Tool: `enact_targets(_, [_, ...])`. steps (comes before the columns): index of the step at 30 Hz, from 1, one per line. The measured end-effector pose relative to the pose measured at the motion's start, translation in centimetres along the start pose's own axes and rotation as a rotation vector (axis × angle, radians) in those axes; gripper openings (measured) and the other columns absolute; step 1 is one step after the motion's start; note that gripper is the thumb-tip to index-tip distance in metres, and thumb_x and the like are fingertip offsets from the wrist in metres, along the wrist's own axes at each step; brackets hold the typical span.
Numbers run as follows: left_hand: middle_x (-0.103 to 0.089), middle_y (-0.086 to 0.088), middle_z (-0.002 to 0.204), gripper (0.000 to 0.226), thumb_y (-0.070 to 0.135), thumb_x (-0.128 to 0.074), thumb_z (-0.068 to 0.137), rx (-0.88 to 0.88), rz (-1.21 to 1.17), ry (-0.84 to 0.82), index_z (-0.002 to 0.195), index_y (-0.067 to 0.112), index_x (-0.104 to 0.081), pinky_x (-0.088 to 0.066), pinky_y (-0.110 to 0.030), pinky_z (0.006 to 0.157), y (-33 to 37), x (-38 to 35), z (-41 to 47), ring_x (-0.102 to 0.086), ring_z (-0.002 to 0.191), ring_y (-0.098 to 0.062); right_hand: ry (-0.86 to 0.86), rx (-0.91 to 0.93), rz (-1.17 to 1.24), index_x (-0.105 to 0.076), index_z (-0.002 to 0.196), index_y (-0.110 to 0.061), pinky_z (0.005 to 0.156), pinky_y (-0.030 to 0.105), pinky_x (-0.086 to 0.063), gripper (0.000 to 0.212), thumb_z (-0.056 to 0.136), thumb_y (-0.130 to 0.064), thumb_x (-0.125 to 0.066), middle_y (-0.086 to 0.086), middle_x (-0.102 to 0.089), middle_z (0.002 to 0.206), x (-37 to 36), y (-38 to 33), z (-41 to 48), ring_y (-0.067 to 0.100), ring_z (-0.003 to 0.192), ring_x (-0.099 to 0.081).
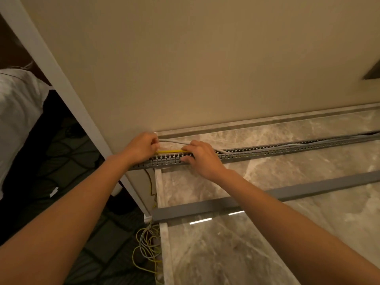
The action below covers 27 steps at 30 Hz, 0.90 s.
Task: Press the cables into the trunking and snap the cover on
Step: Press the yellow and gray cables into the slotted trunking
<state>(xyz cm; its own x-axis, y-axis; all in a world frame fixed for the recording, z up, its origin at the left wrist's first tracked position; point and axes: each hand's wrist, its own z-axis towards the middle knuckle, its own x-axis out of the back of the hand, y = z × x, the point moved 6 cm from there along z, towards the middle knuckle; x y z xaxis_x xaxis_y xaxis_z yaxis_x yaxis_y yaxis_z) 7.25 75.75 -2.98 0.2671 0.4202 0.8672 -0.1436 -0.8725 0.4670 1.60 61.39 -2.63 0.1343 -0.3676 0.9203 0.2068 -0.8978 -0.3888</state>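
Observation:
A grey slotted trunking (287,151) runs along the marble floor beside the beige wall, with grey and white cables lying inside it. At its left end, my left hand (141,147) pinches a grey cable (174,142) and a yellow cable (170,151) just above the channel. My right hand (200,156) rests on the trunking, fingers over the cables and thumb against the slotted front wall. The flat grey cover (308,189) lies on the floor nearer to me, parallel to the trunking.
A tangle of yellow and grey cables (147,249) lies on the dark tiled floor by the white door frame (61,79). White fabric (16,110) shows at the far left. The marble floor (267,243) spreads to the right.

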Motion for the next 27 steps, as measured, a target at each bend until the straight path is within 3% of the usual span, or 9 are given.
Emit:
enact_targets(2, [-0.056,-0.011,0.096,0.010,0.017,-0.048,0.096,0.050,0.023,-0.052,0.095,0.009,-0.054,-0.038,-0.030,0.073,-1.4,-0.4,-0.1,-0.049,0.086,-0.021,-0.002,-0.023,0.005,-0.060,0.121,-0.005,0.098,0.040,-0.040,0.035,0.093,-0.025,-0.053,0.015,-0.060,0.117,0.1,0.3,-0.2,0.032,0.110,-0.053])
enact_targets(5, [-0.054,-0.006,0.096,0.021,0.032,-0.043,0.098,0.126,0.010,-0.139,0.099,0.012,-0.051,-0.037,-0.028,0.068,-3.2,-0.7,-0.4,-0.049,0.087,-0.020,0.000,-0.058,0.010,-0.062,0.119,-0.008,0.100,0.039,-0.038,0.037,0.092,-0.031,-0.053,0.014,-0.061,0.116,0.2,0.0,0.0,0.031,0.110,-0.055])
enact_targets(8, [-0.056,-0.004,0.097,0.042,0.042,-0.034,0.099,0.149,-0.079,-0.260,0.112,0.009,-0.059,-0.041,-0.028,0.071,-4.3,-1.0,-0.5,-0.052,0.090,-0.019,-0.025,-0.108,-0.074,-0.057,0.125,-0.015,0.114,0.049,-0.022,0.048,0.091,-0.047,-0.047,0.012,-0.057,0.129,-0.2,-1.1,0.4,0.030,0.123,-0.048])
enact_targets(12, [-0.059,-0.004,0.080,0.054,0.043,-0.022,0.101,0.194,-0.264,-0.368,0.083,0.012,-0.063,-0.041,-0.025,0.067,-5.4,-1.4,-1.1,-0.054,0.073,-0.015,-0.063,-0.069,-0.132,-0.058,0.122,-0.014,0.117,0.051,-0.011,0.046,0.092,-0.047,-0.045,0.012,-0.056,0.129,-1.4,-3.0,1.0,0.029,0.126,-0.046])
enact_targets(17, [-0.054,-0.005,0.065,0.065,0.047,-0.014,0.100,0.211,-0.420,-0.307,0.063,0.012,-0.055,-0.039,-0.027,0.066,-6.2,-1.1,-1.8,-0.047,0.060,-0.014,-0.106,-0.039,-0.044,-0.058,0.120,-0.009,0.112,0.040,-0.023,0.040,0.093,-0.036,-0.049,0.014,-0.056,0.122,-1.6,-3.0,1.1,0.029,0.119,-0.047])
enact_targets(19, [-0.051,-0.005,0.064,0.062,0.046,-0.016,0.100,0.212,-0.475,-0.221,0.059,0.014,-0.050,-0.038,-0.028,0.067,-6.4,-0.9,-1.7,-0.046,0.060,-0.015,-0.097,-0.030,-0.007,-0.059,0.119,-0.008,0.108,0.037,-0.027,0.037,0.093,-0.033,-0.051,0.014,-0.056,0.121,-1.3,-3.1,1.1,0.028,0.116,-0.046])
enact_targets(23, [-0.038,-0.002,0.054,0.048,0.033,-0.040,0.099,0.167,-0.438,0.203,0.054,0.016,-0.040,-0.030,-0.025,0.053,-6.8,0.9,-1.8,-0.034,0.050,-0.014,-0.045,-0.016,0.048,-0.065,0.108,-0.007,0.087,0.033,-0.034,0.030,0.092,-0.030,-0.053,0.011,-0.058,0.100,-1.1,-2.8,1.3,0.029,0.106,-0.051])
enact_targets(25, [-0.034,-0.002,0.050,0.045,0.025,-0.050,0.095,0.132,-0.410,0.392,0.052,0.013,-0.041,-0.029,-0.024,0.050,-7.5,1.8,-2.6,-0.031,0.046,-0.012,-0.016,-0.014,0.057,-0.068,0.098,-0.007,0.073,0.027,-0.028,0.028,0.092,-0.029,-0.054,0.004,-0.049,0.085,-1.0,-2.4,1.3,0.031,0.099,-0.053])
enact_targets(27, [-0.032,-0.002,0.047,0.045,0.019,-0.058,0.091,0.100,-0.361,0.516,0.051,0.009,-0.040,-0.028,-0.017,0.048,-8.1,2.4,-3.5,-0.028,0.044,-0.011,0.008,-0.016,0.066,-0.071,0.094,-0.007,0.071,0.026,-0.026,0.028,0.092,-0.029,-0.054,0.005,-0.049,0.081,-1.0,-2.0,1.4,0.030,0.095,-0.054])
